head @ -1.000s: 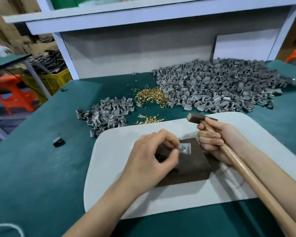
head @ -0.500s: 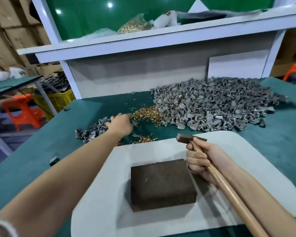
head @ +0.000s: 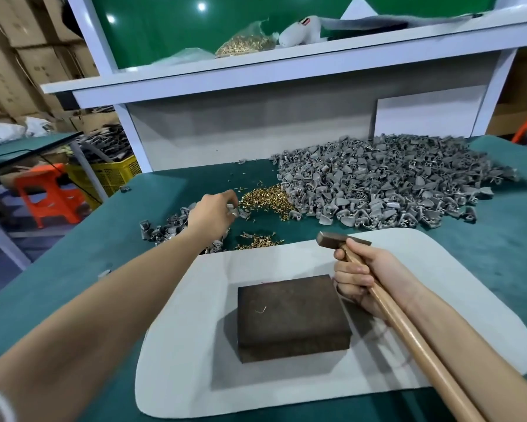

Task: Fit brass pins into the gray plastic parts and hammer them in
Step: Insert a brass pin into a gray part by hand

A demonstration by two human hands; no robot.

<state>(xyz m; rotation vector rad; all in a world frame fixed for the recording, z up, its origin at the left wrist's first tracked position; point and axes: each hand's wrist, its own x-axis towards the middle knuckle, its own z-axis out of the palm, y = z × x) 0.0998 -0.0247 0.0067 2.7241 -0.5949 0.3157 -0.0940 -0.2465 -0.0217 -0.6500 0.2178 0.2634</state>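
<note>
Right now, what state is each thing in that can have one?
Left hand: stretched out, fingertips at a gray plastic part; grip unclear.
Right hand: grips the hammer just below its head.
Hammer: head clear of the block.
Dark block: flat on the white mat, no part on it.
Brass pins: loose pile, beside the left hand.

From here I read the hammer [head: 408, 324] as smooth, light wood in the handle, with a dull brownish metal head. The block [head: 289, 315] looks dark, matt and faintly scuffed. The mat [head: 180, 360] is pale, smooth and matt, and the table cover [head: 73, 269] is teal, felt-like cloth. The brass pins [head: 268, 197] glint, while the gray plastic parts [head: 393, 181] look matt.
</note>
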